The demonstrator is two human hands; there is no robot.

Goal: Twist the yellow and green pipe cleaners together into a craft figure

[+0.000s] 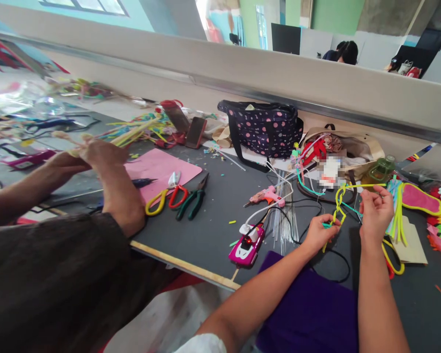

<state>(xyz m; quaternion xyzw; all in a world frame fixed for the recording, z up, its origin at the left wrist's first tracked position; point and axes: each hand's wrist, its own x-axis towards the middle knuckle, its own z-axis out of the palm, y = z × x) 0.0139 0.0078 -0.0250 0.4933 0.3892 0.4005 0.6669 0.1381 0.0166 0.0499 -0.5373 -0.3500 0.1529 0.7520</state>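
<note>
Fingers of the left hand (319, 233) are pinching the lower end of a yellow twisted pipe cleaner (339, 205) | right hand (375, 212) fingers are clamping its upper strand | pink power strip (247, 245) is lying left of them | co-worker's hands (91, 157) are working well apart, far left

head view: worn at head height, aimed forward and down over the dark table (220, 206) | hands are seen close at lower right of the frame | partition wall (242, 73) is crossed at the top | single view, nothing shared
</note>
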